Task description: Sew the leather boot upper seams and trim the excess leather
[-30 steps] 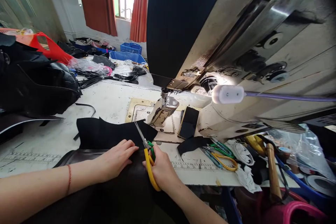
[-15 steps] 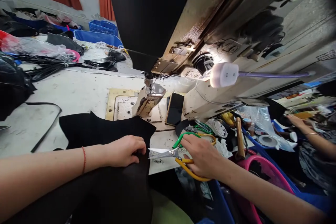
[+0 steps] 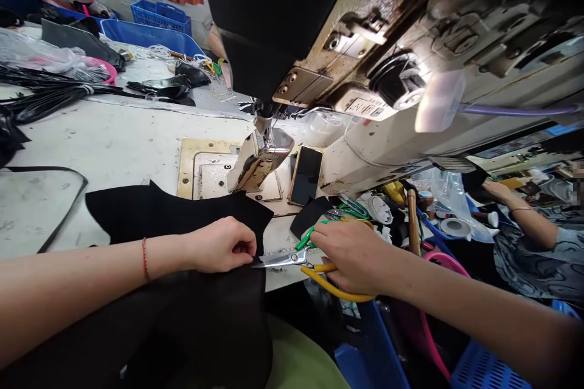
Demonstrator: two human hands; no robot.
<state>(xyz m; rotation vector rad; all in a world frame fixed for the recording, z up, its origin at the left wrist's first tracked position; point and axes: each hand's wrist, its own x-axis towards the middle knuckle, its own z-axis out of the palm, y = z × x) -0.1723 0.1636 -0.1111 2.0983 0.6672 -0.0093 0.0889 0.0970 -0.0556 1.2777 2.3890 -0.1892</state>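
My left hand (image 3: pixel 224 244) pinches the right edge of a black sheet of material (image 3: pixel 219 310) that runs from the machine table down over my lap. In my right hand (image 3: pixel 349 255) is a pair of scissors (image 3: pixel 292 259) with one green and one yellow handle. The blades are nearly closed, and their tips meet the black sheet's edge just by my left fingertips. Behind my hands stands the metal post (image 3: pixel 262 161) of a sewing machine, under its needle area. The sheet's notched upper part lies flat in front of the post.
A phone (image 3: pixel 305 175) lies right of the post. Beyond it are thread snips (image 3: pixel 353 206), a white tape roll (image 3: pixel 381 209) and a wooden handle (image 3: pixel 413 222). The machine arm hangs overhead with a lit lamp (image 3: pixel 440 100). A co-worker's arm (image 3: pixel 529 219) shows at right.
The scissor blades have come from open to nearly closed, their tips now at the sheet's edge. My left fingers have drawn into a pinch there. The view has shifted slightly.
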